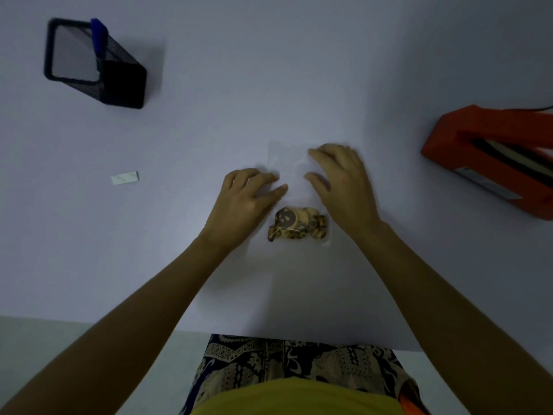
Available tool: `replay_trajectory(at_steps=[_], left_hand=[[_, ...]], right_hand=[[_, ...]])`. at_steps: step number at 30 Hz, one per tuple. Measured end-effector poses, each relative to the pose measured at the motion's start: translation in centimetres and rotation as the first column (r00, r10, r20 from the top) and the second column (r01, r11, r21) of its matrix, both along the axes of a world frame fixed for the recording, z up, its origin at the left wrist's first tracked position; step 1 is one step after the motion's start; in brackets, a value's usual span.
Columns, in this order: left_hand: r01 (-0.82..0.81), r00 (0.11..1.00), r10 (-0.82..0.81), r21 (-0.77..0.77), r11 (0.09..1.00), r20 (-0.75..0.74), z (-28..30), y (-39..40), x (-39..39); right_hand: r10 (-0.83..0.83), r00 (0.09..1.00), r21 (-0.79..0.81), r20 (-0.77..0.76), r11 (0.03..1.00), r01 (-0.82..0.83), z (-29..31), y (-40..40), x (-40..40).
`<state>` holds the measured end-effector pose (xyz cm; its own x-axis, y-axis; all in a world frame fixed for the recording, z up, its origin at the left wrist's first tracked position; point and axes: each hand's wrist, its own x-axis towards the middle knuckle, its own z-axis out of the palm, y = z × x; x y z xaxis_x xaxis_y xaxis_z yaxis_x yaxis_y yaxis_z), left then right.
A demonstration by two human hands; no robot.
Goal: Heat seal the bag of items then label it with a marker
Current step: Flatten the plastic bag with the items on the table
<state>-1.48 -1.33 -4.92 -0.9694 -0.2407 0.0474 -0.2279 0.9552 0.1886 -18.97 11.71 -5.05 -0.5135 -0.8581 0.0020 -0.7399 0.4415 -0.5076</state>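
nearest to us is our own lap, a yellow shirt hem [299, 396] over patterned dark-and-cream cloth [287, 360], pressed up to the near edge of the white table [179, 250]. from there our two bare forearms reach forward and meet at the clear plastic bag [294, 172], which lies flat in the middle of the table with its open end pointing away from us. its near end holds a clump of small brown and tan items [299, 224] (too small and dim for us to name), bunched at the bottom of the bag. our left hand [248, 196] lies palm down on the bag's left edge, fingers loosely spread and pressing the film rather than gripping it. our right hand [341, 181] rests on the right side, fingers curled down onto the upper film, thumb turned inward; we cannot tell whether it pinches the plastic or only presses. off to the left lies a small white slip [124, 177], well apart from the bag. at the right edge sits the orange heat sealer [490, 154]. farthest, at the upper left, a black mesh pen holder [95, 62] has a blue marker [99, 34] standing in it.
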Motion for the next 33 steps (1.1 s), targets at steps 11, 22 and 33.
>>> replay_trajectory(at_steps=[11,22,33], left_hand=[[0.341,0.94,-0.338,-0.068,0.938,0.041,-1.0,-2.5,-2.2],[-0.036,0.988,0.04,-0.027,0.999,0.152,-0.2,-3.8,-2.1],[0.119,0.966,-0.108,-0.034,0.992,0.233,-1.0,-2.7,-3.4]], right_hand=[[0.121,0.983,-0.04,-0.139,0.991,-0.128,-1.8,1.6,0.0],[0.104,0.983,-0.062,-0.148,0.992,-0.114,-1.8,1.3,0.1],[0.091,0.991,-0.021,-0.096,0.995,-0.093,-1.1,1.1,-0.1]])
